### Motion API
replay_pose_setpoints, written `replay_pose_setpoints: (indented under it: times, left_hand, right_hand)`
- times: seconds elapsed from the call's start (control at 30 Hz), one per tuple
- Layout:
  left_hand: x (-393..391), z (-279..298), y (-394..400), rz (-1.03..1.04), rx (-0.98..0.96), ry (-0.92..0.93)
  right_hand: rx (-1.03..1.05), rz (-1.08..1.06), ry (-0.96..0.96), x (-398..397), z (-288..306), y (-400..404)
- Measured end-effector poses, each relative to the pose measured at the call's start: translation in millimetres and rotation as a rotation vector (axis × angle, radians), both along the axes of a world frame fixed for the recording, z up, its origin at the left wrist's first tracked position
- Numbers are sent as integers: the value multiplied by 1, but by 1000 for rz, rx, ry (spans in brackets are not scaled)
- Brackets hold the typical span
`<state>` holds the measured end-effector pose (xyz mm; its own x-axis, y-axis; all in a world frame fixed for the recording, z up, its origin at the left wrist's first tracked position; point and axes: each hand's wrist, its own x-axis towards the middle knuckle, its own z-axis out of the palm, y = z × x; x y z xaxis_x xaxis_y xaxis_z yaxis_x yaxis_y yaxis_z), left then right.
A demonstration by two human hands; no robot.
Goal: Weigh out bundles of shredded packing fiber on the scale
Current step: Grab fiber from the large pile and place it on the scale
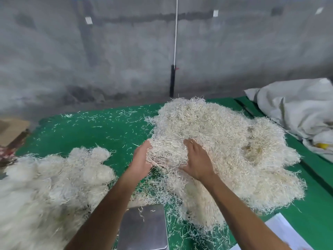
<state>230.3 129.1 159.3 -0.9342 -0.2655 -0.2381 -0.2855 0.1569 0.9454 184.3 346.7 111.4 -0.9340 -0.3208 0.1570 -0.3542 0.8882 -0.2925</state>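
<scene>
A big loose heap of pale shredded fiber (225, 141) covers the right half of the green table. At its near left edge, a clump of fiber (165, 154) sits between my two hands. My left hand (141, 159) presses against the clump's left side with fingers pushed into the strands. My right hand (197, 159) lies on the clump's right side, fingers spread, thumb pointing left. The steel scale pan (144, 228) lies near me between my forearms, bare except for a few stray strands. A separate mass of weighed-looking bundles (54, 181) fills the left side.
The green mat (100, 130) is littered with loose strands. A grey-white sack (297, 109) lies at the far right. White paper (281, 230) sits at the near right edge. A cardboard piece (12, 130) rests at the far left. A concrete wall stands behind.
</scene>
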Motion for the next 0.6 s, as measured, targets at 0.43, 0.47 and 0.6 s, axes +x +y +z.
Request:
replay_pose_setpoints:
  times: [0.43,0.47,0.6]
  left_hand:
    - [16,10,16,-214,187,-181]
    - [12,12,17,-189,219,-163]
    - [-7,24,3,-34,271,-23]
  right_hand:
    - [-85,99,85,38,29,-24]
    - [-76,58,88,35,26,-20]
    - [60,-71,121,23,15,5]
